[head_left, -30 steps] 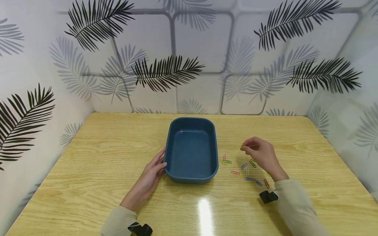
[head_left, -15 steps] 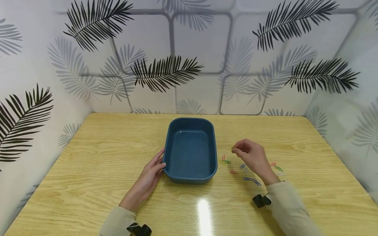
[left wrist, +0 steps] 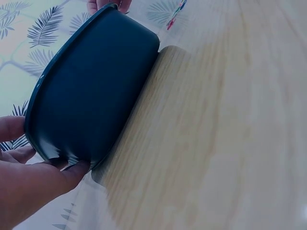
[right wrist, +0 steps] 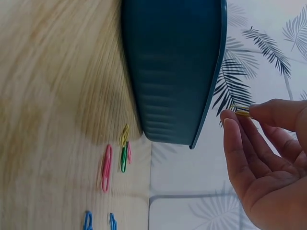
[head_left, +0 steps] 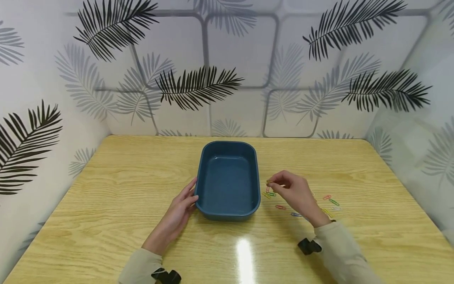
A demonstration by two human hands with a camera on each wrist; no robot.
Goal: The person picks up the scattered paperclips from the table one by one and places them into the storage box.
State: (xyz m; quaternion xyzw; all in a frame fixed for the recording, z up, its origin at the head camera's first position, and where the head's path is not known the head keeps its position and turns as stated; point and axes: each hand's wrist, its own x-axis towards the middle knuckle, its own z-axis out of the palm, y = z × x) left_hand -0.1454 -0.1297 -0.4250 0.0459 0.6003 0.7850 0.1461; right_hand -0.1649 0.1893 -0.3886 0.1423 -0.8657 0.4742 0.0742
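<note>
A deep blue rectangular bin (head_left: 228, 215) stands on the table, and its inside shows no contents. My left hand (head_left: 178, 217) rests against the bin's near left corner, fingers extended along the outer wall and thumb at the rim; the left wrist view shows the hand (left wrist: 38, 184) touching the wall (left wrist: 91, 96). Just right of the bin, my right hand (head_left: 292, 193) pinches a yellow paper clip (right wrist: 243, 113) between thumb and fingertips, raised off the table. Beneath it lie a green paper clip (right wrist: 123, 159) and another yellow paper clip (right wrist: 124, 135).
Several more paper clips are scattered to the right: a red one (head_left: 280, 207), a blue one (head_left: 296, 214), a green one (head_left: 334, 202) and a white one (head_left: 336, 208). The right forearm covers part of this group. A leaf-patterned wall (head_left: 234, 110) borders the table's far edge.
My right hand has moved left toward the bin, carrying the pinched paper clip. Clips at the right that the forearm covered now show. The left hand and bin stay put.
</note>
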